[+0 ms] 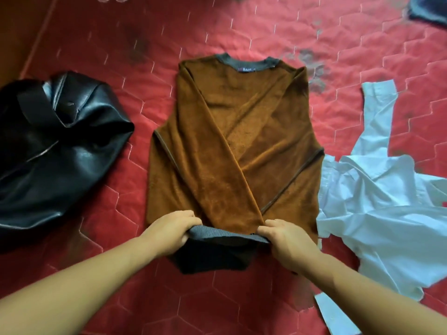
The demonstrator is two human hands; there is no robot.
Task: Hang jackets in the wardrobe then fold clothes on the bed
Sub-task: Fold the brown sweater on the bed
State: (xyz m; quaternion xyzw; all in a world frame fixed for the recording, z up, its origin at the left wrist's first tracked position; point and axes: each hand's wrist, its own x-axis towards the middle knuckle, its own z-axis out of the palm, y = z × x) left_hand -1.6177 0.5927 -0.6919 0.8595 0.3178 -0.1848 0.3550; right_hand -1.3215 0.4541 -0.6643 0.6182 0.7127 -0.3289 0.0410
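Across the red quilt lie three garments. In the centre is a brown sweater, flat, with its sleeves crossed over the chest. A crumpled black jacket lies to the left and a rumpled white shirt to the right. The left hand and right hand each curl round the sweater's grey hem, holding it raised off the quilt.

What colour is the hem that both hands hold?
Grey, ribbed hem on the brown sweater; seen in the head view.
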